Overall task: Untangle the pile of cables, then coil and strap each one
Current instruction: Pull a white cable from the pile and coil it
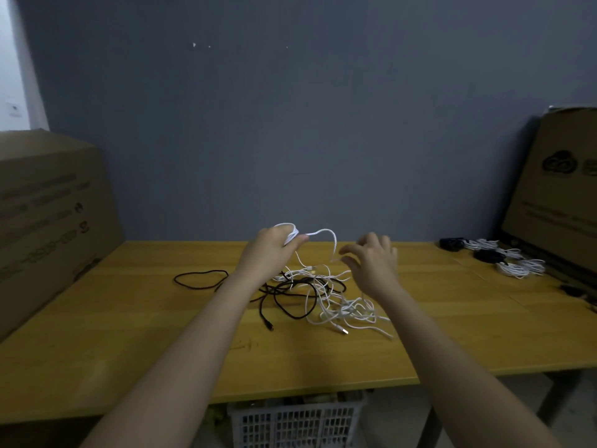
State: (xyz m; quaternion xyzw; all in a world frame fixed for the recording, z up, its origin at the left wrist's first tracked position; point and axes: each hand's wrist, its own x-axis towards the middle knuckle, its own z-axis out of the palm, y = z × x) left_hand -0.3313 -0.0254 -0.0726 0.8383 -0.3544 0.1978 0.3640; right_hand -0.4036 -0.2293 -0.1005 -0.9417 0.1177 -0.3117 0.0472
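Note:
A tangled pile of white and black cables (318,294) lies in the middle of the yellow wooden table (129,334). My left hand (273,248) is raised above the pile and grips a small coil of white cable (290,232). From that coil a white strand (326,236) arches right and drops into the pile. My right hand (371,258) hovers beside that strand with fingers spread and loosely bent, its fingertips at the strand; whether it pinches the strand cannot be told. A black cable loop (200,279) trails left of the pile.
Several coiled white cables with black straps (504,257) lie at the table's far right. Large cardboard boxes stand at the left (48,215) and right (555,189). A white plastic crate (295,421) sits under the table's front edge. A grey wall is behind.

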